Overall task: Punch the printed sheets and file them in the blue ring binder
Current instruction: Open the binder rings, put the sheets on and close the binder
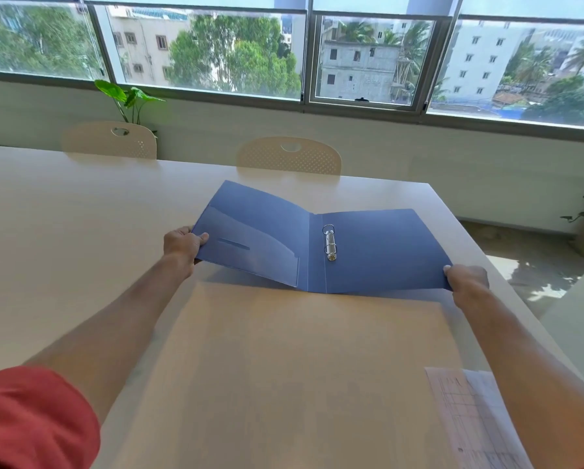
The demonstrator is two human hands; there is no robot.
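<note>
Left hand (184, 243) at nine o'clock and right hand (466, 279) at four o'clock each gripped an edge of the open binder (378, 252)

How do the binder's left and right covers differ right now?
The left cover carries a clear inner pocket; the right cover is plain, with the ring mechanism beside the spine. The left cover tilts up from the spine; the right lies flatter. Left hand grips the left cover's edge, right hand the right's. Both are blue.
</note>
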